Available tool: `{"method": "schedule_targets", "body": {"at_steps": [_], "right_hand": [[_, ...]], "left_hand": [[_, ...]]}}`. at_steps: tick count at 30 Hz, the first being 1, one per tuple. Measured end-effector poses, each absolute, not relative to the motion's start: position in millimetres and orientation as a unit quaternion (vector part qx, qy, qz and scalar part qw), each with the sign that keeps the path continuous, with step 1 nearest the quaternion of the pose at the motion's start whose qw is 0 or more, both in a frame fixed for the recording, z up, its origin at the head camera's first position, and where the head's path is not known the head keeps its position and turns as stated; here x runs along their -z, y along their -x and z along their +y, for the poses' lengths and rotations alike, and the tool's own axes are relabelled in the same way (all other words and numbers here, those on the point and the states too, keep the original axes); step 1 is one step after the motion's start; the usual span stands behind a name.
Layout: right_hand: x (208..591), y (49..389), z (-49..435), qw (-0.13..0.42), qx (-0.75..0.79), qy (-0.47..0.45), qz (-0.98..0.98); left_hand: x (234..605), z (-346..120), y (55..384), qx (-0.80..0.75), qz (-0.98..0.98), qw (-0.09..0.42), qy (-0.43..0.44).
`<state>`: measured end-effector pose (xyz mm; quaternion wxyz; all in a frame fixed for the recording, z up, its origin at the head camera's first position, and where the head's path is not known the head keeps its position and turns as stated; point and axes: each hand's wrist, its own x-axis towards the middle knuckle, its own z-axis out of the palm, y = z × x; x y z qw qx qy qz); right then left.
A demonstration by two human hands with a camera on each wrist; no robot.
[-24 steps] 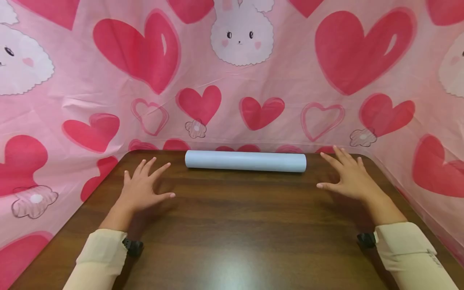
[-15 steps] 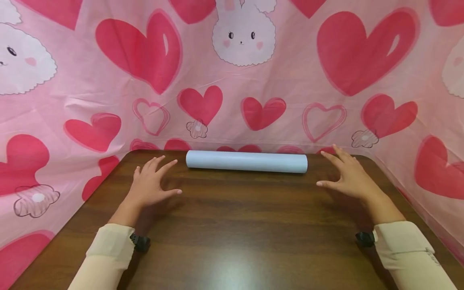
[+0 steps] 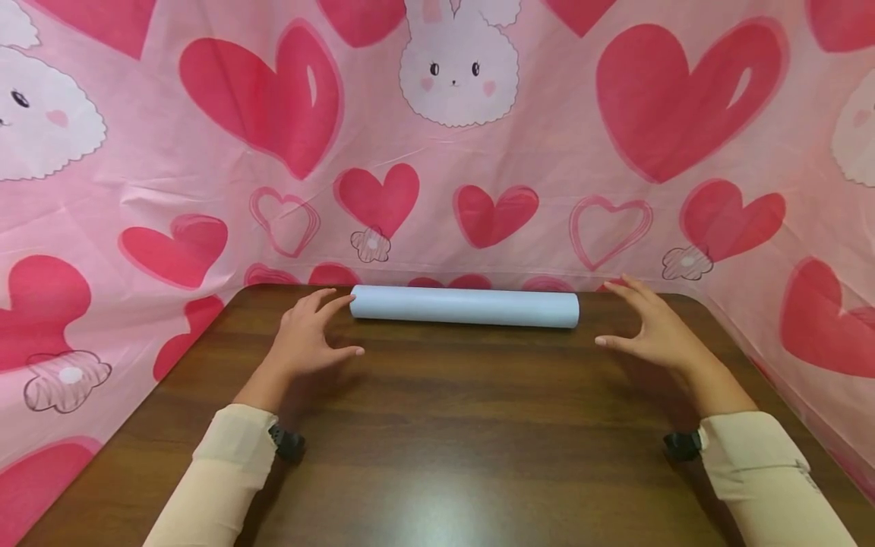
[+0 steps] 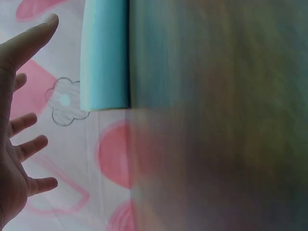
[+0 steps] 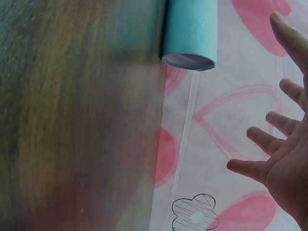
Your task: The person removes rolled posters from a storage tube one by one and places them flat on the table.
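Observation:
A pale blue tube (image 3: 465,306) lies lengthwise across the far part of the brown wooden table (image 3: 451,425). In the right wrist view the near end of the tube (image 5: 190,36) looks hollow. My left hand (image 3: 304,338) is at the tube's left end, fingers spread, its index fingertip overlapping that end in the head view. The left wrist view shows the left hand (image 4: 14,159) with thumb and fingers apart and nothing between them. Off the tube's right end my right hand (image 3: 656,327) hovers with fingers spread and a gap to the tube.
Behind the table and along both sides hangs a pink cloth (image 3: 424,144) printed with hearts and rabbits. It meets the table's far edge just behind the tube. A black wrist strap (image 3: 287,443) shows at the left cuff, another (image 3: 682,446) at the right.
My left hand has moved rightward and slightly forward, up to the tube's left end. The right hand has barely shifted, its fingers bending a little. The tube stays in place.

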<state>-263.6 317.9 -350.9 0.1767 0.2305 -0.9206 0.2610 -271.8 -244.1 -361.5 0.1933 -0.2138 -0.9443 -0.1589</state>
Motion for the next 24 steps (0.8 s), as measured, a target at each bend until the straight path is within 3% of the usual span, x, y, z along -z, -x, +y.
{"method": "schedule_targets", "body": {"at_steps": [17,24], "right_hand": [[354.2,273.1,323.7,0.160,-0.321,-0.232,-0.904],[356.8,274.8,324.8,0.134,-0.371,-0.210,-0.894]], "left_hand": [[356.5,-202.8,302.2,0.211,-0.931,0.169,0.245],[358.5,-188.3,315.4,0.240,-0.915,0.181,0.267]]}}
